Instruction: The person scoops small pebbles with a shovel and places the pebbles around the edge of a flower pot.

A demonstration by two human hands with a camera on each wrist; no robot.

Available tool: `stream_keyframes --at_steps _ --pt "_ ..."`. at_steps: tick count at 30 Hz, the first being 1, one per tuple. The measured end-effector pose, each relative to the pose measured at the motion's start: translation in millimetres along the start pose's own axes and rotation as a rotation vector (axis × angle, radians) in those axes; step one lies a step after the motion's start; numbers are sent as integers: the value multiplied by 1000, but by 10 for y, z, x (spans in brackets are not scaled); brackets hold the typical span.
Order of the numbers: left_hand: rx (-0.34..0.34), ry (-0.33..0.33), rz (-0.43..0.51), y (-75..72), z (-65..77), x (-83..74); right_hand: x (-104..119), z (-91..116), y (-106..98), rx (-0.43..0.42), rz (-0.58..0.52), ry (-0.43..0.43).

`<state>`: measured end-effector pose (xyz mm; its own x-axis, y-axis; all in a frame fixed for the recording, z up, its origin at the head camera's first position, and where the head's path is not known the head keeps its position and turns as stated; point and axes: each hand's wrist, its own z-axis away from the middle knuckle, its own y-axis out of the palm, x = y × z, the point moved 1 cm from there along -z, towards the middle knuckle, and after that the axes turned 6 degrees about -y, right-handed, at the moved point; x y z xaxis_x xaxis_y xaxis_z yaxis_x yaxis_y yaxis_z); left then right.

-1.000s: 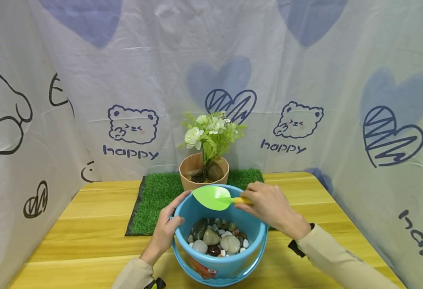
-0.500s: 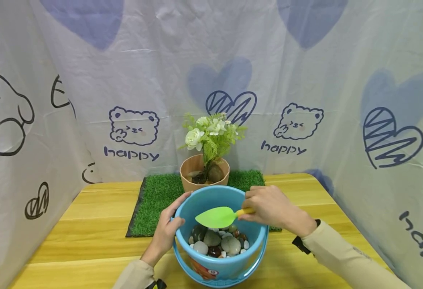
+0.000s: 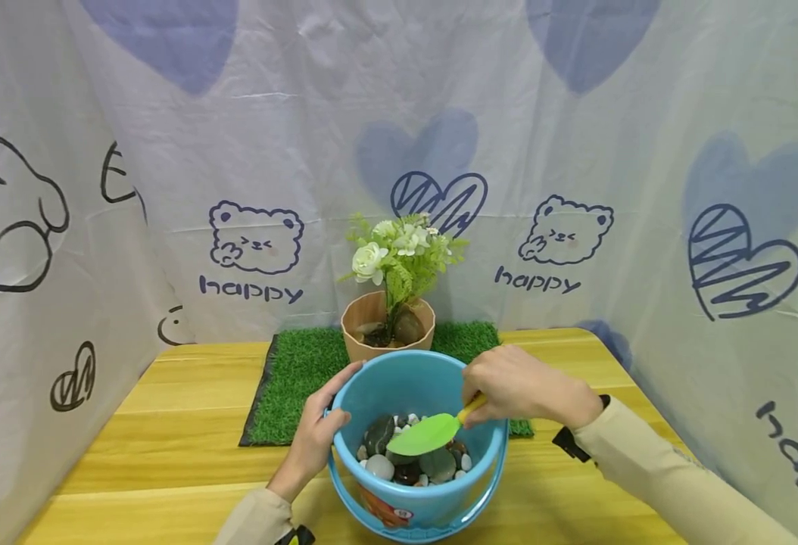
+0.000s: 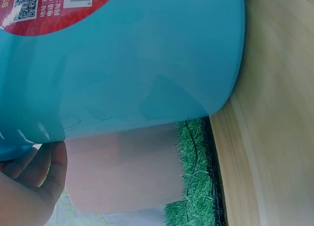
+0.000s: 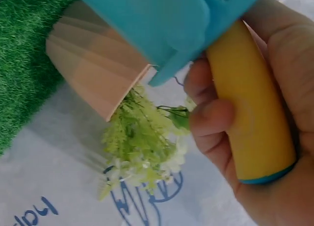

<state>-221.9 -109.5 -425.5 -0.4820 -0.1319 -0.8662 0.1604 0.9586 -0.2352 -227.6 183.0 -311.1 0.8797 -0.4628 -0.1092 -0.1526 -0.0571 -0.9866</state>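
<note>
A light blue bucket (image 3: 406, 378) stands on the table in the head view, tilted slightly toward me. Inside lie stones (image 3: 380, 467) of mixed sizes, grey, white and dark. My left hand (image 3: 312, 439) holds the bucket's left rim, thumb over the edge; in the left wrist view its fingers (image 4: 58, 162) rest on the outer wall. My right hand (image 3: 518, 384) grips the yellow handle (image 5: 250, 103) of a toy shovel. The shovel's green blade (image 3: 428, 435) points left and down, low over the stones, hiding some. Whether it touches them, I cannot tell.
Behind the bucket, a peach flowerpot (image 3: 358, 342) with white artificial flowers (image 3: 369, 261) and stones stands on a green turf mat (image 3: 303, 378). Wooden table (image 3: 167, 424) lies on both sides. A white printed curtain (image 3: 256, 151) encloses the back and sides.
The shovel blade has gone from level with the bucket's far rim down into the bucket, tipping downward. My right hand has tilted with it. My left hand stays on the rim.
</note>
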Motion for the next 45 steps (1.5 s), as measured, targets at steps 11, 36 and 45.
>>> stream_keyframes --at_steps 11,36,45 --pt "-16 5 -11 -7 -8 -2 122 -153 -138 217 -40 54" --pt "-11 -5 13 7 13 4 75 -172 45 51 65 72" --pt "-9 -4 14 17 17 3 2 -206 105 29 78 26"
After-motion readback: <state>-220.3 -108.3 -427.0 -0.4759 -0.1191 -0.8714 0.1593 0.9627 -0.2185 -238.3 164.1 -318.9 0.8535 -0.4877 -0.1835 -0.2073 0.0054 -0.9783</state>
